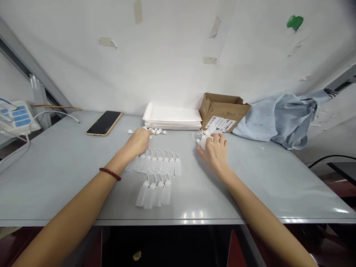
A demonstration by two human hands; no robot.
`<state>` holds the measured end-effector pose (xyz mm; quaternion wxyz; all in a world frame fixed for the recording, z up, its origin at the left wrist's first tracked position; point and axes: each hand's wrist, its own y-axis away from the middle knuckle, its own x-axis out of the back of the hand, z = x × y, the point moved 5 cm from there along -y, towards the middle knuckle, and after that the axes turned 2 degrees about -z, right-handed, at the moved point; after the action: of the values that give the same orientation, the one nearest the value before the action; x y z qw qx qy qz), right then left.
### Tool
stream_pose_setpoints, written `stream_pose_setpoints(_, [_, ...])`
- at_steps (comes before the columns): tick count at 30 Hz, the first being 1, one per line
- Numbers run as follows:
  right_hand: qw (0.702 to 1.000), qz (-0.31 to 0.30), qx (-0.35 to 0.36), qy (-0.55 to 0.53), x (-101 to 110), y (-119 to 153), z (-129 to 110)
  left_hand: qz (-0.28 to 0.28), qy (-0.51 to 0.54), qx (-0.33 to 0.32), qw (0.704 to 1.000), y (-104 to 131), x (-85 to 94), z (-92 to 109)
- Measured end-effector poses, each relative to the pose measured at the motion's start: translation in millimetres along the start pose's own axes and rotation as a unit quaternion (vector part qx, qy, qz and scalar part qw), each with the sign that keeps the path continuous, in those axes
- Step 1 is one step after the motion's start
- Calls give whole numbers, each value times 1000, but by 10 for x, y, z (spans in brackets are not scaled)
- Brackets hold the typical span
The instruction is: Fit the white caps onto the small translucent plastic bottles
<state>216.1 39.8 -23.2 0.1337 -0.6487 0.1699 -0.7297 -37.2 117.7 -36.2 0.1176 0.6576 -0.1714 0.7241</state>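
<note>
My left hand is curled over a loose pile of small white caps, its fingertips pinched at one of them. Below it, small translucent plastic bottles with thin bent tubes lie side by side in a row. A shorter row of the same bottles lies nearer the table's front edge. My right hand reaches into a heap of white bottles and thin tubes, with thumb and fingers around a white bottle. Its palm hides part of that heap.
A stack of white padded envelopes and an open cardboard box stand against the wall. Pale blue cloth lies at the right. On the left are a phone, a white cable and a power strip.
</note>
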Motion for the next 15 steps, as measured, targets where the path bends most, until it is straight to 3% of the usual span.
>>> stream_pose_setpoints(6, [999, 27, 7, -41, 60, 15, -8, -35, -28, 15, 999, 14, 30, 37])
stream_pose_setpoints(9, [982, 27, 80, -169, 164, 63, -125, -45, -40, 28, 998, 32, 64, 69])
stream_pose_setpoints(10, [964, -2, 127, -234, 195, 96, -203, -44, -41, 31, 998, 39, 78, 84])
stream_pose_setpoints(12, [900, -103, 222, -360, 241, 197, -389, -38, -34, 32, 998, 57, 112, 118])
stream_pose_setpoints(13, [872, -148, 246, -397, 263, 250, -464, -33, -28, 29, 999, 66, 130, 137])
stream_pose_setpoints(15, [851, -192, 255, -416, 298, 320, -554, -23, -17, 22, 999, 86, 166, 175])
